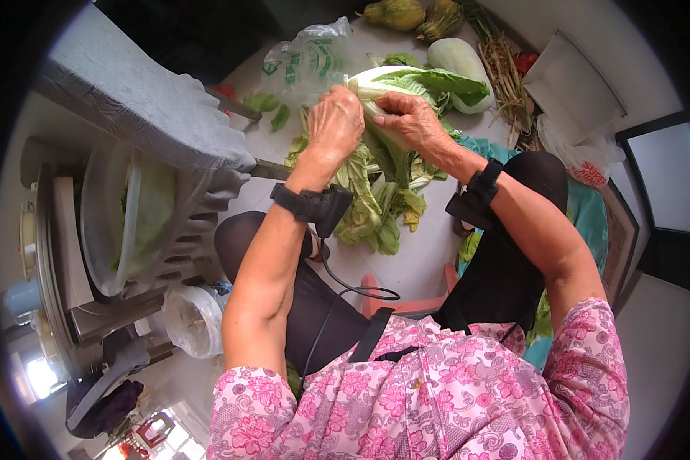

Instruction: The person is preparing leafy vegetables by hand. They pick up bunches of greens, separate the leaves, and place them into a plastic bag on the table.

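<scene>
A long head of Chinese cabbage (399,77) with white ribs and green leaf ends is held above the floor, its base to the left. My left hand (337,118) is closed around the base end. My right hand (409,118) pinches an outer leaf (388,135) that hangs down away from the head, near its white rib. Beneath my hands, a pile of loose cabbage leaves (374,207), some yellowed and wilted, lies on the tiled floor.
Beyond the cabbage are a clear plastic bag (310,60), a pale green winter melon (460,54), pumpkins (395,14) and a bundle of dried stalks (503,75). A cloth-covered table (149,92) stands at left. Teal sheeting (586,213) lies at right. A cable (345,287) hangs from my left wrist.
</scene>
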Demonstrator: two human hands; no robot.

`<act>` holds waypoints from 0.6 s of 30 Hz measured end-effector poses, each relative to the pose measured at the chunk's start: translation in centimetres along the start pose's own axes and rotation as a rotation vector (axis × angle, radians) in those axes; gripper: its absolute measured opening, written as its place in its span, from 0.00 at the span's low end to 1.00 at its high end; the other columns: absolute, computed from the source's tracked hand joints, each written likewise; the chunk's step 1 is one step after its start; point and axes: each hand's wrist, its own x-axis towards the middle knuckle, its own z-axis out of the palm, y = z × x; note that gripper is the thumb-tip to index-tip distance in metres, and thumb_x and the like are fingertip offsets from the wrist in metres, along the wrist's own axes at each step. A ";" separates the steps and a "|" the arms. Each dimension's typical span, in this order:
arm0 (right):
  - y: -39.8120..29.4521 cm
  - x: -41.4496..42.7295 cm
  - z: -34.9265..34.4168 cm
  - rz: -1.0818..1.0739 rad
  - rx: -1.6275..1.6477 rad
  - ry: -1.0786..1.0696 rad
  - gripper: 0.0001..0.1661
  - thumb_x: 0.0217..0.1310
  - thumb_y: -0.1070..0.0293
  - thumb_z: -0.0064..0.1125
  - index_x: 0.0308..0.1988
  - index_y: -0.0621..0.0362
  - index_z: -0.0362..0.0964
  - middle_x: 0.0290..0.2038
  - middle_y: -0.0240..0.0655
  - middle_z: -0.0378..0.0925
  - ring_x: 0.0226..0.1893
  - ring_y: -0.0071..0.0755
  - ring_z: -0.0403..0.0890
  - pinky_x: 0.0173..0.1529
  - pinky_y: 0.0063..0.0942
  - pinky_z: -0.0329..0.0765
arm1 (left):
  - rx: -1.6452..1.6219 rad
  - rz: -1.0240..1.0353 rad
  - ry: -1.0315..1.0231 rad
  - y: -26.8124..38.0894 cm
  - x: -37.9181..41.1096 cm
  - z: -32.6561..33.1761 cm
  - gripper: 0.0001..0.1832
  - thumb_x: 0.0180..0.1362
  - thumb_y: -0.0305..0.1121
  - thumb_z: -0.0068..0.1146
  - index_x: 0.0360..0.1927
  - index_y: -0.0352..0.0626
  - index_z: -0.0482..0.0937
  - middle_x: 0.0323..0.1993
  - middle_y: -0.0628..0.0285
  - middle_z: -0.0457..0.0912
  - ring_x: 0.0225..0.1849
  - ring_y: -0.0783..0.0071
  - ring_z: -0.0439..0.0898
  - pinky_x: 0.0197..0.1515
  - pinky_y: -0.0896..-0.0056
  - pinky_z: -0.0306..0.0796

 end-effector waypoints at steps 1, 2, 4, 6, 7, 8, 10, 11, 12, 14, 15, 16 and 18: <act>0.0 0.0 -0.1 0.021 -0.009 -0.013 0.15 0.54 0.73 0.62 0.43 0.68 0.74 0.35 0.31 0.79 0.37 0.20 0.74 0.45 0.24 0.74 | 0.016 0.007 -0.022 -0.3 0.0 0.1 0.14 0.60 0.32 0.45 0.30 0.27 0.71 0.28 0.34 0.78 0.34 0.37 0.80 0.39 0.46 0.74; 0.0 0.0 -0.1 0.042 -0.018 -0.025 0.16 0.54 0.73 0.62 0.43 0.69 0.74 0.35 0.32 0.79 0.38 0.21 0.75 0.45 0.24 0.74 | 0.031 0.015 -0.044 -0.7 -0.1 0.2 0.13 0.60 0.32 0.45 0.30 0.27 0.71 0.28 0.34 0.78 0.34 0.37 0.80 0.39 0.46 0.74; 0.1 0.2 -0.5 0.081 -0.022 -0.045 0.17 0.54 0.73 0.63 0.44 0.69 0.75 0.37 0.33 0.80 0.39 0.22 0.76 0.46 0.24 0.74 | -0.009 0.065 -0.085 -1.3 -0.1 -0.1 0.12 0.60 0.31 0.44 0.30 0.28 0.71 0.28 0.34 0.78 0.34 0.37 0.79 0.39 0.45 0.73; 0.0 0.3 -0.9 0.125 -0.011 -0.065 0.18 0.54 0.73 0.63 0.45 0.69 0.75 0.39 0.34 0.81 0.40 0.23 0.77 0.47 0.24 0.74 | -0.062 0.096 -0.124 -1.8 -0.1 -0.6 0.11 0.60 0.30 0.44 0.30 0.29 0.71 0.28 0.34 0.78 0.35 0.37 0.79 0.40 0.46 0.72; 0.0 0.4 -1.2 0.139 0.009 -0.089 0.16 0.55 0.75 0.62 0.45 0.68 0.75 0.38 0.31 0.80 0.39 0.21 0.76 0.46 0.22 0.74 | -0.096 0.101 -0.143 -2.0 0.0 -0.8 0.11 0.60 0.29 0.44 0.31 0.29 0.72 0.29 0.34 0.78 0.36 0.38 0.79 0.40 0.46 0.72; -0.2 0.4 -1.7 0.152 0.030 -0.113 0.14 0.56 0.76 0.61 0.44 0.66 0.76 0.37 0.28 0.79 0.37 0.18 0.75 0.45 0.21 0.73 | -0.130 0.107 -0.163 -2.2 0.1 -1.1 0.11 0.59 0.29 0.44 0.31 0.29 0.73 0.29 0.35 0.78 0.36 0.39 0.80 0.41 0.47 0.72; -1.2 0.2 -1.9 0.147 0.051 -0.158 0.12 0.58 0.77 0.59 0.43 0.65 0.76 0.35 0.26 0.79 0.35 0.16 0.75 0.42 0.18 0.73 | -0.261 0.104 -0.152 -2.9 -0.3 -1.2 0.11 0.59 0.30 0.45 0.31 0.31 0.74 0.29 0.35 0.77 0.34 0.40 0.79 0.40 0.48 0.71; -1.4 0.2 -2.1 0.180 0.077 -0.174 0.13 0.56 0.76 0.61 0.44 0.65 0.77 0.37 0.28 0.80 0.36 0.17 0.76 0.43 0.19 0.73 | -0.354 0.088 -0.160 -3.6 -0.4 -1.1 0.11 0.60 0.31 0.45 0.31 0.31 0.74 0.27 0.38 0.77 0.31 0.44 0.78 0.37 0.51 0.71; -1.5 0.2 -2.8 0.212 0.097 -0.182 0.16 0.54 0.74 0.63 0.44 0.65 0.77 0.38 0.30 0.80 0.37 0.19 0.77 0.43 0.20 0.74 | -0.452 0.079 -0.167 -3.5 -0.2 -1.4 0.11 0.61 0.31 0.46 0.31 0.31 0.74 0.25 0.41 0.77 0.28 0.48 0.78 0.35 0.53 0.72; -1.4 0.2 -3.8 0.225 0.070 -0.204 0.16 0.55 0.72 0.63 0.45 0.64 0.77 0.37 0.29 0.80 0.35 0.18 0.76 0.38 0.20 0.74 | -0.740 -0.078 -0.284 -3.2 -0.5 -2.1 0.13 0.64 0.33 0.47 0.31 0.32 0.75 0.19 0.58 0.73 0.18 0.72 0.73 0.22 0.69 0.70; -1.8 0.1 -3.7 0.227 0.095 -0.216 0.13 0.57 0.72 0.61 0.43 0.64 0.77 0.35 0.27 0.79 0.34 0.17 0.75 0.39 0.18 0.73 | -0.842 -0.106 -0.298 -3.1 -0.6 -2.3 0.13 0.64 0.33 0.47 0.31 0.32 0.76 0.19 0.62 0.72 0.18 0.76 0.72 0.21 0.73 0.69; -2.2 -0.2 -3.8 0.230 0.121 -0.229 0.10 0.59 0.73 0.59 0.42 0.63 0.76 0.33 0.26 0.78 0.32 0.15 0.74 0.39 0.17 0.72 | -0.944 -0.135 -0.312 -3.3 -0.7 -2.4 0.13 0.64 0.33 0.47 0.32 0.33 0.76 0.19 0.65 0.71 0.17 0.80 0.70 0.20 0.76 0.68; -3.3 -0.7 -3.7 0.207 0.126 -0.255 0.07 0.62 0.72 0.55 0.40 0.62 0.75 0.30 0.23 0.76 0.30 0.14 0.72 0.39 0.16 0.70 | -1.151 -0.185 -0.354 -3.5 -0.8 -2.7 0.12 0.65 0.32 0.47 0.32 0.32 0.77 0.20 0.70 0.70 0.16 0.85 0.67 0.19 0.83 0.69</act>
